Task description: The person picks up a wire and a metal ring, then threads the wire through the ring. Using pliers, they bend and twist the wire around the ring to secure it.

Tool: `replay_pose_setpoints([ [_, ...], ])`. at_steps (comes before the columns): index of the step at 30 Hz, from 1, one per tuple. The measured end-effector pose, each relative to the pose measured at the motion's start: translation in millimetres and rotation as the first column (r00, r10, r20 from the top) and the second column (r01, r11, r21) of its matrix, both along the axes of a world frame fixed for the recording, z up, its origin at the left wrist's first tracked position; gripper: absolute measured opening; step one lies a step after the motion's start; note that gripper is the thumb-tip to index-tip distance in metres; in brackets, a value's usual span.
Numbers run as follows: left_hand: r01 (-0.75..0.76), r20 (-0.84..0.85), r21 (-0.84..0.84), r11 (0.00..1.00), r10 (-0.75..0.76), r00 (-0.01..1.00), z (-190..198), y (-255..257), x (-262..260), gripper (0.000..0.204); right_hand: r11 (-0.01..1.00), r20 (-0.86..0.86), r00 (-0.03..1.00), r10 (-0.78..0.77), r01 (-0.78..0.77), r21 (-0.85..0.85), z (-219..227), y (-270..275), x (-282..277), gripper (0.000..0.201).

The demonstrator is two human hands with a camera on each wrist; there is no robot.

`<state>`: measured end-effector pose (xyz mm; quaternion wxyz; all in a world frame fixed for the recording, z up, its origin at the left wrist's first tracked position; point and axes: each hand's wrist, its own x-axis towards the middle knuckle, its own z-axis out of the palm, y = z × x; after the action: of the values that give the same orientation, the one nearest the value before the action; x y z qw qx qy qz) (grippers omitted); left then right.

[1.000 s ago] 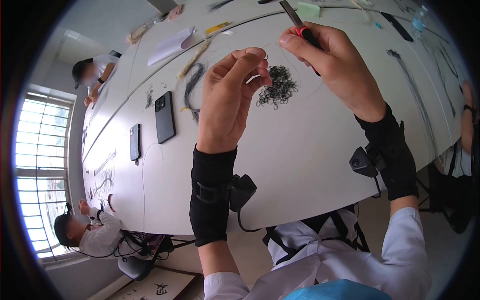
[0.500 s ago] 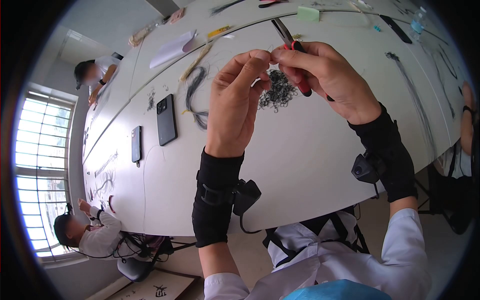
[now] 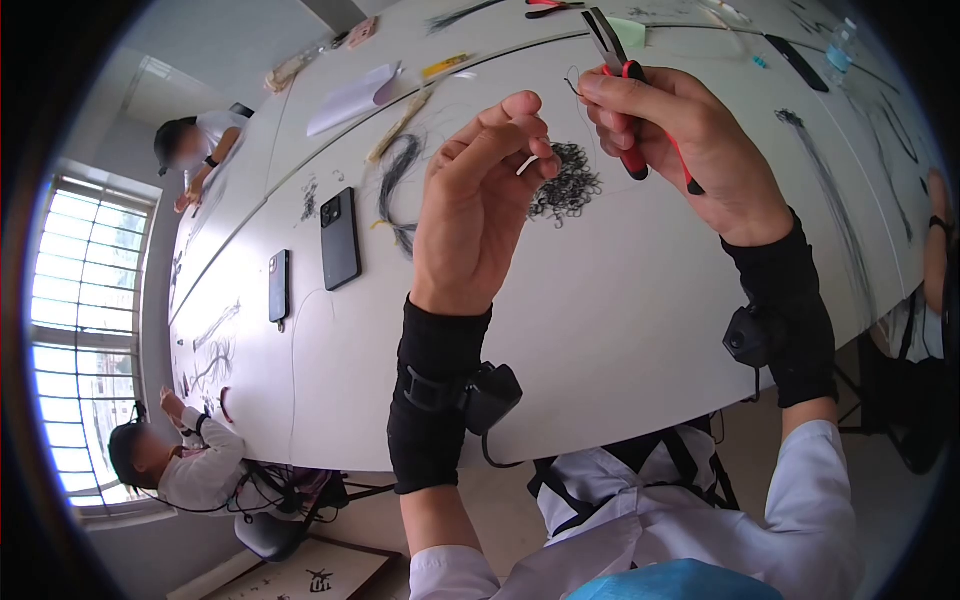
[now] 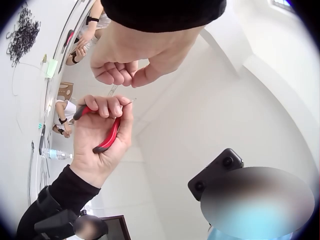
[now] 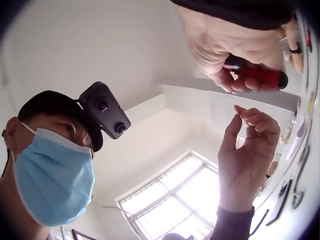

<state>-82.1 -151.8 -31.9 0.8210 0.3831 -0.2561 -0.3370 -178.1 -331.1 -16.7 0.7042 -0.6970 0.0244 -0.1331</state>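
Observation:
My right hand (image 3: 685, 150) grips pliers (image 3: 609, 46) with red and black handles, their jaws pointing away from me. Its thumb and forefinger also pinch a thin dark wire (image 3: 572, 87), whose short bent end sticks out to the left. Beside it my left hand (image 3: 475, 200) is raised with fingers loosely bent. In the right wrist view the left thumb and fingertips stand slightly apart, with nothing visible between them. Beyond and below the hands lies a pile of small dark wire hooks (image 3: 568, 190), partly covered by the left fingertips in the head view.
Left of the hands lie a bundle of dark strands (image 3: 394, 180), a large phone (image 3: 341, 240) and a smaller phone (image 3: 279, 285). Paper (image 3: 350, 102) and a yellow item (image 3: 445, 65) lie farther back. A water bottle (image 3: 840, 52) stands far right. Other people sit around the table.
The hands met at the fingertips half a second ago and are now apart. My right hand has moved right with the pliers and the wire; the left fingers have loosened.

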Motion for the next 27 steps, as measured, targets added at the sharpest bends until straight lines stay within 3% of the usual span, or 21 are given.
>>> replay_pose_setpoints([
  [5, 0.005, 0.060, -0.003, 1.000, -0.005, 0.998, -3, 0, 1, 0.022, 1.000, -0.022, 1.000, 0.013, -0.013, -0.020, 3, 5, -1, 0.035],
  [7, 0.121, 0.114, -0.064, 0.991, -0.114, 0.987, -5, 7, 8, 0.023, 1.000, -0.028, 0.999, 0.025, -0.025, -0.008, 6, 8, -3, 0.036],
  [9, 0.043, 0.228, -0.038, 0.998, -0.034, 0.973, -2, 8, 7, 0.021, 0.998, -0.037, 0.998, 0.055, -0.054, 0.015, 10, 9, -6, 0.035],
  [10, -0.100, 0.319, 0.004, 0.995, 0.093, 0.943, 2, 6, 2, 0.019, 0.997, -0.049, 0.996, 0.070, -0.068, 0.035, 12, 10, -7, 0.034],
  [11, -0.244, 0.410, 0.032, 0.969, 0.210, 0.888, 6, 4, -2, 0.017, 0.995, -0.060, 0.995, 0.085, -0.081, 0.056, 14, 10, -9, 0.034],
  [14, -0.402, 0.668, -0.066, 0.913, 0.340, 0.662, 11, 3, -7, 0.016, 0.977, -0.059, 0.983, 0.172, -0.163, 0.135, 19, 12, -13, 0.030],
  [19, -0.395, 0.925, -0.127, 0.910, 0.253, 0.285, 18, 10, -3, 0.027, 0.925, -0.063, 0.953, 0.295, -0.268, 0.267, 14, 8, -13, 0.026],
  [27, -0.426, 0.964, -0.098, 0.899, 0.193, 0.185, 22, 15, -1, 0.018, 0.911, -0.130, 0.930, 0.344, -0.297, 0.285, 19, 9, -15, 0.031],
])
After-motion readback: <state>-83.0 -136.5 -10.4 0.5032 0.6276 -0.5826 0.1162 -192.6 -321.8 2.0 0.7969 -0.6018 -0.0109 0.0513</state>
